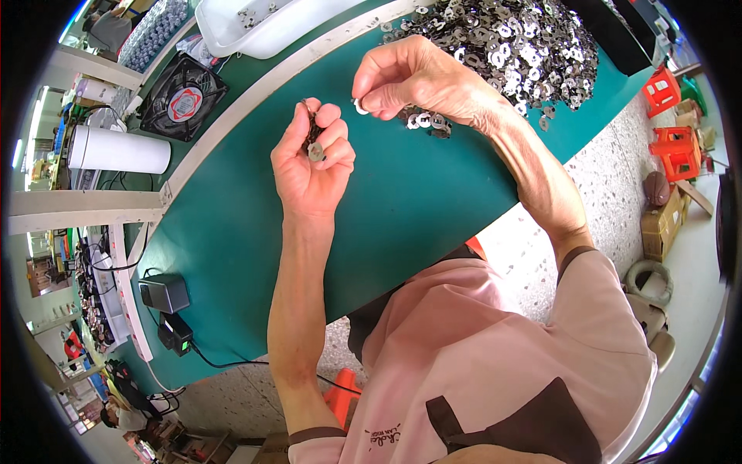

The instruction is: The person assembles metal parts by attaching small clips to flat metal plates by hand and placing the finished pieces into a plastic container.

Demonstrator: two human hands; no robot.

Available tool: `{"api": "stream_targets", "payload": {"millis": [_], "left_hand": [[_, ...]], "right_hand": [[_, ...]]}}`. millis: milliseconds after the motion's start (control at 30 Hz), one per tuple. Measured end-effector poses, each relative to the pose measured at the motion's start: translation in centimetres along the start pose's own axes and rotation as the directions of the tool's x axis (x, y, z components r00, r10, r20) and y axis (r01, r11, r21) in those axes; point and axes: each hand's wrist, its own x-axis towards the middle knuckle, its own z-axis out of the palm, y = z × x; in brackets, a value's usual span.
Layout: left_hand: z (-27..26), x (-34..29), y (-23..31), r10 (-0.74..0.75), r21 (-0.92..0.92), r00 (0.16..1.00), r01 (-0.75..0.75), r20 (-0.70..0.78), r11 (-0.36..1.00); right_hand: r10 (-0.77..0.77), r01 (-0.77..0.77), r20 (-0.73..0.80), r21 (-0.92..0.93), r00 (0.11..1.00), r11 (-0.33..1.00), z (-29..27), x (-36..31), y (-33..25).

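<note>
My left hand is raised over the green table, palm up, its fingers curled round a stack of small metal washers. To its right, my right hand pinches one small shiny metal washer between thumb and fingertips, apart from the stack. Beyond the right hand spreads a large heap of flat ring-shaped metal pieces. A few loose pieces lie on the table just below my right wrist.
A white plastic tray stands behind the table's pale raised edge. Left of it are a black fan and a white cylinder. A small black box and cables sit at the near left. Red stools stand on the floor at right.
</note>
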Motion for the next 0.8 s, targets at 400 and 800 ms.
{"api": "stream_targets", "payload": {"millis": [400, 800], "left_hand": [[0.2, 0.0, -0.4, 0.019, -0.01, 0.999, -0.019, 0.04, 1.0], [1.4, -0.2, -1.1, 0.143, 0.139, 0.974, -0.119, -0.177, 0.983]], "right_hand": [[0.046, -0.047, 0.01, 0.228, 0.999, 0.972, 0.2, 0.0, 0.5], [-0.041, 0.017, 0.084, 0.271, 0.996, 0.962, 1.8, -0.1, 1.1]]}}
